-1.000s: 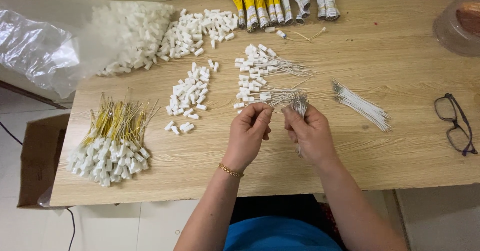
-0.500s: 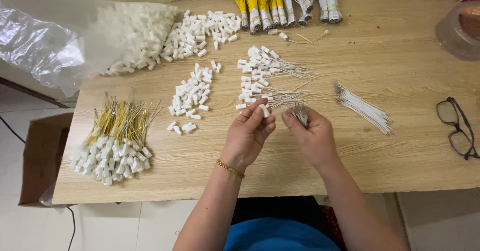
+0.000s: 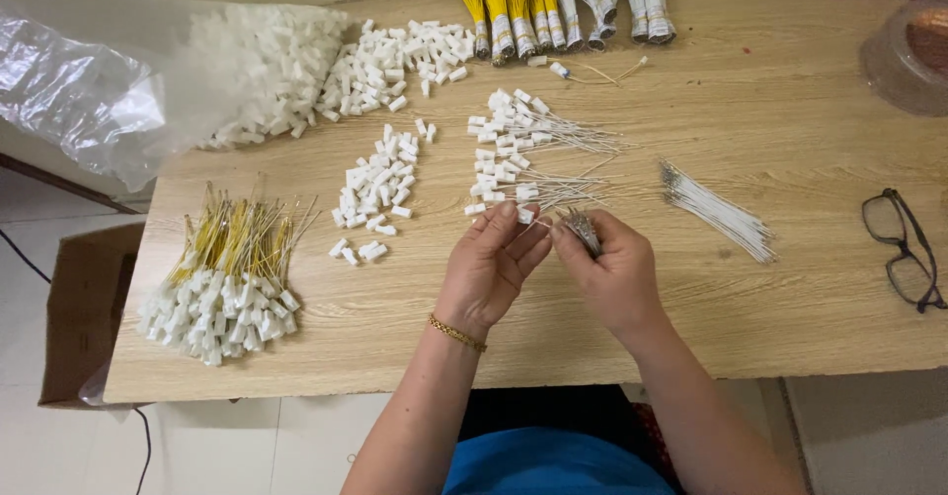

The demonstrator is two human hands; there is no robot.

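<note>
A pale wooden table [image 3: 790, 288] fills the view, strewn with white caps [image 3: 380, 194] and wire bundles. The left hand [image 3: 489, 268] pinches one small white cap [image 3: 524, 216] between thumb and fingertips; the right hand [image 3: 612, 273] is closed around a short bunch of wires [image 3: 581, 228], their ends poking up past the thumb. Cap and wire tips sit just beside each other, between the two hands. To seat a wire cleanly, I'd keep the cap's opening facing the tips and feed one strand only — the bunch held firm.

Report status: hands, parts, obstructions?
Left hand pinching small white plastic connector. Right hand gripping bundle of thin grey wires. Nothing between them.
</note>
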